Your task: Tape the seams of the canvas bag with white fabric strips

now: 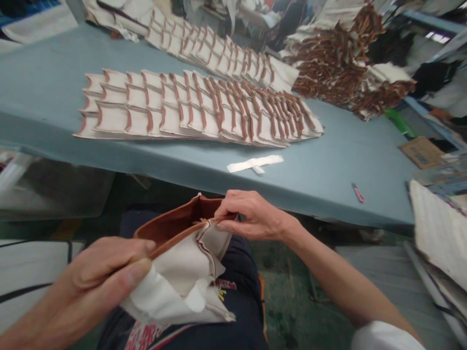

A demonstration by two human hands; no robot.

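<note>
Above my lap I hold a sewn pouch (178,260), off-white on the outside with a brown lining that shows through its gaping mouth. My left hand (109,277) pinches the near left part of its rim between thumb and fingers. At the far right corner of the rim, my right hand (251,214) grips the edge close to a raised seam. A loose white flap hangs from the pouch's lower side over my dark trousers (241,291). The bottom of the pouch partly hides behind its own folds.
Overlapping rows of similar white and brown pieces (197,109) lie on the blue table (346,146). A tall heap of brown and white pieces (328,63) stands at the back right. White strips (255,163), a small pink tool (358,193) and a cardboard box (421,151) lie nearer.
</note>
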